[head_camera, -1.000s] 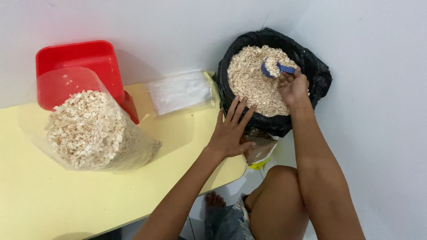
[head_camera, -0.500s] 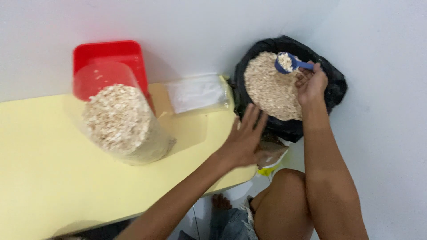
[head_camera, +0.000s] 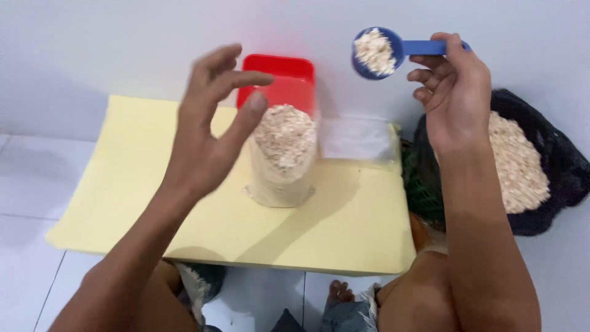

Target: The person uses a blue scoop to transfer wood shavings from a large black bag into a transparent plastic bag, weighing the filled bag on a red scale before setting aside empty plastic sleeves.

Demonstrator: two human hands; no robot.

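The right hand is holding a blue scoop heaped with pale flakes, raised above a black sack of the same flakes. The left hand is hovering, fingers spread, beside a filled clear bag standing on the yellow table

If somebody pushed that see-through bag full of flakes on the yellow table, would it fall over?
Probably it would tip or sag. The clear bag of flakes stands tall on a narrow base, with thin soft walls, so it likely bends instead of sliding. Its top looks open, so flakes could spill onto the yellow table. The left hand is near it but does not seem to be holding it.
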